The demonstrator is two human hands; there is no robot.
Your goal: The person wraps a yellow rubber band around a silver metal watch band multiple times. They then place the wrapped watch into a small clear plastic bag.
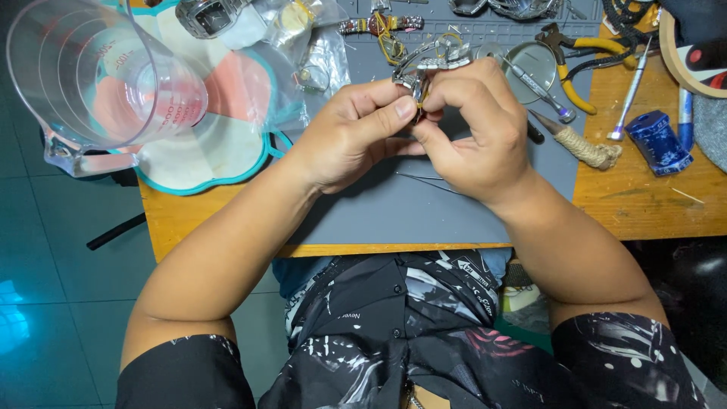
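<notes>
Hands over grey mat (394, 204): left hand (350, 136) and right hand (473, 125) both pinch metal watch bracelet (428, 62); yellow-handled pliers (572, 64) at mat's far right edge.

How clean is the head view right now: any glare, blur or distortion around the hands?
Head view: even, soft light, faint shadows on the grey mat. The left hand and right hand are sharp, and the metal watch bracelet they pinch glints slightly. The clear measuring jug at the top left looms large, bulged by the wide lens, with glare on its rim.
</notes>
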